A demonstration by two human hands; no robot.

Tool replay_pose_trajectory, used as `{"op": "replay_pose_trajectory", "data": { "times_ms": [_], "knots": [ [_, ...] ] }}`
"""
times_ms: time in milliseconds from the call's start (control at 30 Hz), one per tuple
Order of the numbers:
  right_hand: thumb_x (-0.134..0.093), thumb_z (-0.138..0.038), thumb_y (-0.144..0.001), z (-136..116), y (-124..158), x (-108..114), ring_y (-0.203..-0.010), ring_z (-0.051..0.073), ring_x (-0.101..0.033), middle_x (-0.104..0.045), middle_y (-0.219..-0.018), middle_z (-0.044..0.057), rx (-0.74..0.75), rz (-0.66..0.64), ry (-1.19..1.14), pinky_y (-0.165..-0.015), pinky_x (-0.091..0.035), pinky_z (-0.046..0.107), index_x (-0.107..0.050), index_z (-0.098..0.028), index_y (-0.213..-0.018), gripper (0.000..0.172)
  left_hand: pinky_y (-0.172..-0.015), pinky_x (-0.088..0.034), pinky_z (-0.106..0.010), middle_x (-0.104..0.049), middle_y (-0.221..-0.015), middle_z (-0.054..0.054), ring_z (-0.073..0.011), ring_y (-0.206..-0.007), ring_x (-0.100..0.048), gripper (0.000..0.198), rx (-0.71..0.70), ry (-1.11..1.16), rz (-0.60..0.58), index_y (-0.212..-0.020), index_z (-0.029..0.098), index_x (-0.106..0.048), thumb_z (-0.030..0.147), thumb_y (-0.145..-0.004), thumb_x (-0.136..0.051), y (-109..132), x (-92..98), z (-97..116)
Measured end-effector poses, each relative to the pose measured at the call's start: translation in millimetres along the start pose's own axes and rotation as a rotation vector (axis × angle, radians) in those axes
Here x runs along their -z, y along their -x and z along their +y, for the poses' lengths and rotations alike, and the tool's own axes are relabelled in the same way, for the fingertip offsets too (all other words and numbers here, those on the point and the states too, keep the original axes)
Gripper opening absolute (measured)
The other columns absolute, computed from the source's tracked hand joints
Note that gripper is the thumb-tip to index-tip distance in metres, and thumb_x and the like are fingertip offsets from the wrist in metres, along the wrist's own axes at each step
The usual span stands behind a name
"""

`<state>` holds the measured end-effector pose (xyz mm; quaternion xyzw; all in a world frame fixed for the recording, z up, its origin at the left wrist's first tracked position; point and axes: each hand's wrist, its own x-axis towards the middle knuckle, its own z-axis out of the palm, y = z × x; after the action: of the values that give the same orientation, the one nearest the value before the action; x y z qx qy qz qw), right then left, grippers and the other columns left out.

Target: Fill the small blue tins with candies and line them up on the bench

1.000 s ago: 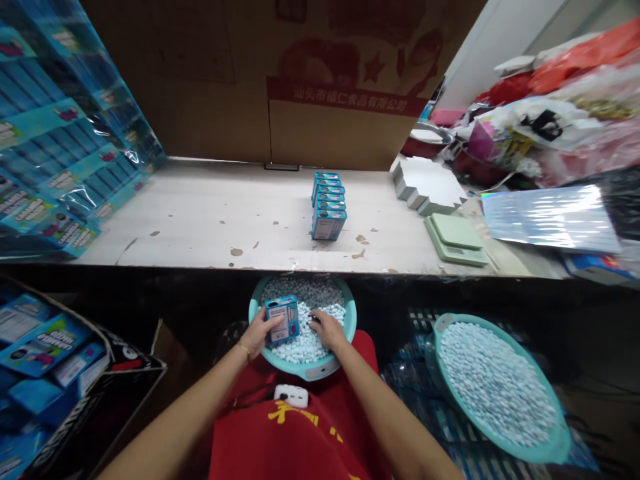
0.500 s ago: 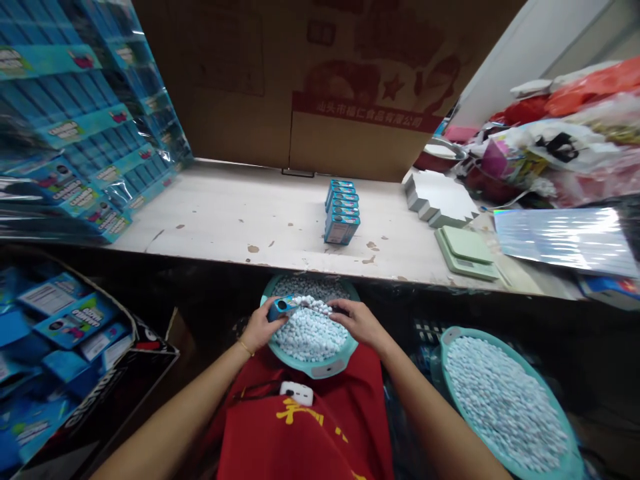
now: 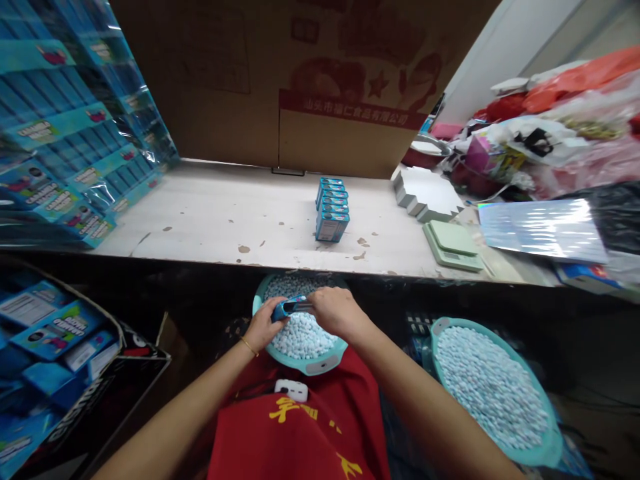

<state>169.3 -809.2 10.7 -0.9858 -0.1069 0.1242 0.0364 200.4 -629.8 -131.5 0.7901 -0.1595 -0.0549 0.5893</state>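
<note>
My left hand is closed around a small blue candy box, its end turned to the right over the basin. My right hand is closed on a greyish scoop, mostly hidden by the fingers, with its tip at the end of the box. Both hands are above a turquoise basin heaped with pale blue and white candy pellets. On the table ahead, several filled-looking blue boxes stand in a row.
A second turquoise basin of pellets sits at right. A carton of blue boxes is at lower left, wrapped display packs above it. The white table bears a green scale and stacked white card; a big carton stands behind.
My right hand has turned over and come left towards the box, bringing the scoop to its end. The pellets heaped on the scoop no longer show. The view has shifted slightly right.
</note>
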Motion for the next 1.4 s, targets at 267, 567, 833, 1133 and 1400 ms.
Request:
{"op": "replay_pose_trajectory", "data": {
  "times_ms": [267,567,833,1133,1400],
  "knots": [
    [-0.044,-0.025,-0.079,73,19,-95,-0.085,0.023,-0.058,-0.063,-0.094,0.010,-0.320,-0.101,-0.159,-0.069,-0.041,0.031,-0.057,-0.021,-0.098,0.024,-0.084,-0.044,-0.036,-0.062,-0.095,-0.006,-0.0194,-0.086,-0.058,0.042,0.354,0.278,0.028,-0.099,0.017,-0.053,0.035,-0.062,-0.065,-1,-1.1,-11],
    [-0.046,-0.032,-0.079,39,-38,-174,-0.099,0.017,-0.053,-0.060,-0.106,0.000,-0.362,-0.011,-0.458,-0.079,-0.039,0.027,-0.054,-0.028,-0.104,0.027,-0.075,-0.050,-0.031,-0.063,-0.097,-0.003,-0.0148,-0.080,-0.062,0.046,0.611,0.567,-0.019,-0.100,0.020,-0.052,0.031,-0.059,-0.070,-12,-33.5,-20],
    [-0.049,-0.030,-0.077,54,-24,-175,-0.095,0.017,-0.054,-0.060,-0.104,0.004,-0.253,0.083,-0.689,-0.079,-0.040,0.025,-0.053,-0.021,-0.108,0.033,-0.085,-0.044,-0.037,-0.062,-0.099,-0.005,-0.0185,-0.089,-0.059,0.048,0.375,0.473,0.036,-0.103,0.017,-0.052,0.031,-0.060,-0.069,4,0.5,-15],
    [-0.050,-0.030,-0.075,69,12,-97,-0.081,0.016,-0.056,-0.063,-0.091,0.003,-0.033,0.147,-0.798,-0.072,-0.041,0.026,-0.058,-0.018,-0.101,0.030,-0.088,-0.039,-0.035,-0.058,-0.098,-0.005,-0.0192,-0.092,-0.054,0.044,0.089,-0.035,-0.012,-0.105,0.017,-0.050,0.032,-0.065,-0.061,2,14.8,-13],
    [-0.050,-0.037,-0.074,27,6,-25,-0.091,0.023,-0.057,-0.064,-0.097,0.005,-0.053,-0.019,-0.255,-0.072,-0.042,0.032,-0.060,-0.028,-0.101,0.030,-0.092,-0.036,-0.035,-0.053,-0.107,-0.008,-0.0191,-0.102,-0.049,0.039,-0.112,-0.170,-0.066,-0.107,0.017,-0.049,0.022,-0.069,-0.056,0,-2.9,-15]
  ]
}}
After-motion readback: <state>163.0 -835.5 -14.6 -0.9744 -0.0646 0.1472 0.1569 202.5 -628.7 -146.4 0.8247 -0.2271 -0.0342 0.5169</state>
